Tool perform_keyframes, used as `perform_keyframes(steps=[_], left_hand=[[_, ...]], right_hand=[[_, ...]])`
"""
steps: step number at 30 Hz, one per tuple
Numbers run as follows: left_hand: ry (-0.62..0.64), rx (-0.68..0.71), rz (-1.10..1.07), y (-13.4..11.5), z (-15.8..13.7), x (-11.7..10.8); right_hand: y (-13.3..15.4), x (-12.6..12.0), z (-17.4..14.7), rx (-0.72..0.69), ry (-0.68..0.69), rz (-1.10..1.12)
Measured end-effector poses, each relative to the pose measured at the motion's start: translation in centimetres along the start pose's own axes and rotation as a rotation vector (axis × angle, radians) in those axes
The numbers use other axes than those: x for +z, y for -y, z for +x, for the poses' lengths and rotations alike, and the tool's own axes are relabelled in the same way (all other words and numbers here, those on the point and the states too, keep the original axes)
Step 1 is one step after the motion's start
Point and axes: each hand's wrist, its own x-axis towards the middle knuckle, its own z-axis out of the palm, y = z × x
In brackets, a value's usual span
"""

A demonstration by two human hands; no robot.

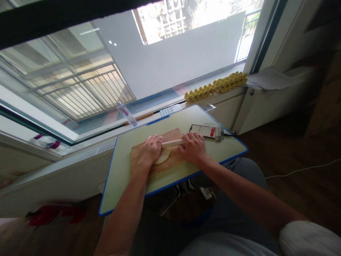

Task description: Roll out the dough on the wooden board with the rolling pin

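A pale rolling pin (172,143) lies across a wooden board (138,164), with a hand closed over each end. My left hand (151,148) wraps its left end, and my right hand (194,146) wraps the right end. Just below the pin, beside my left hand, a flat piece of pale dough (163,155) rests on the board; my left hand partly covers it. The board sits on a small light-topped table (119,188) with a blue rim. Behind my right hand lies a phone (202,131) with its screen lit.
Along the windowsill stand a clear plastic bottle (127,114) and yellow egg cartons (215,87). White sheets (271,79) lie to their right. A radiator (80,160) runs under the window. Below the table are a white plug (206,193) and cables; my leg (245,174) is close to its right edge.
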Motion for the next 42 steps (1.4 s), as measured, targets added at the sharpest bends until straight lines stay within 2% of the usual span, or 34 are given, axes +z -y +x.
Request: perform_keyframes(steps=[3,6,9,12,16,19,22,24,26,32,35,38,42], left_hand=[[-0.076,-0.091,-0.023,-1.9,-4.8,-0.1],[-0.145,-0.077,-0.027,-4.2,-9.9,-0.2],[-0.168,-0.068,-0.033,-5.6,-12.8,-0.2],[-0.145,-0.104,-0.031,-5.3,-11.8,-0.2],[-0.057,-0.129,-0.055,-2.9,-5.9,-0.7],[0.048,-0.081,-0.023,-1.3,-1.3,-1.0],[0.111,-0.046,-0.011,-0.8,1.1,-1.1],[0.100,-0.049,-0.013,-0.9,0.9,-1.0],[0.044,-0.058,-0.002,-1.4,-0.6,-0.8],[-0.132,-0.057,0.042,-4.7,-9.7,-0.3],[-0.168,-0.047,0.036,-6.3,-12.4,0.0],[-0.155,-0.088,0.034,-5.8,-11.3,0.1],[-0.021,-0.095,-0.048,-2.8,-5.3,-0.3]], right_hand=[[0.1,0.0,-0.1,-0.002,-0.015,0.010],[0.2,-0.1,-0.2,-0.025,-0.021,0.027],[0.3,-0.2,-0.3,-0.060,-0.004,0.050],[0.3,-0.3,-0.4,-0.074,0.010,0.054],[0.3,-0.3,-0.3,-0.068,0.018,0.029],[0.3,-0.2,-0.2,-0.042,0.013,0.012],[0.3,-0.1,-0.2,-0.023,0.008,0.007],[0.3,-0.1,-0.2,-0.018,0.005,0.010],[0.3,-0.1,-0.2,-0.017,0.005,0.016],[0.4,-0.4,-0.3,-0.061,0.033,0.057],[0.4,-0.4,-0.4,-0.079,0.046,0.066],[0.4,-0.4,-0.4,-0.096,0.049,0.057],[0.4,-0.3,-0.3,-0.095,0.037,0.029]])
